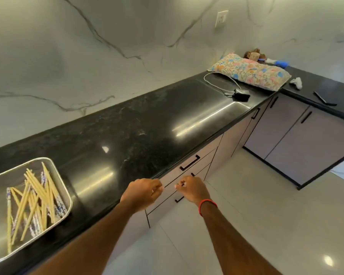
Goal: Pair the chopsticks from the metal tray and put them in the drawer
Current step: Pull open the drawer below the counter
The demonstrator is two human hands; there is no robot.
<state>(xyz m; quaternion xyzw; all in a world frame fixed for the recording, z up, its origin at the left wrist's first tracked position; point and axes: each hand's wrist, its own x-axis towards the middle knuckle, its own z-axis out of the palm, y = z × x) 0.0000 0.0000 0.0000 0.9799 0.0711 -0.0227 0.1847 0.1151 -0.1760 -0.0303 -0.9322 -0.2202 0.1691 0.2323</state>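
Presently, near left: metal tray (18, 168) on the table (137, 126), chopsticks (36, 197) heaped loose inside, none paired. Centre: left hand (142, 192), fingers curled, nothing seen in it; right hand (194, 190), fingers curled at a drawer (204, 161) handle, grip not discernible. Drawers closed; judged barely begun, with pairing and stowing all left.

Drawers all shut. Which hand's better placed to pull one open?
Right. The right hand has its fingers curled at the middle drawer handle; the left hand hangs by the counter edge, off any handle.
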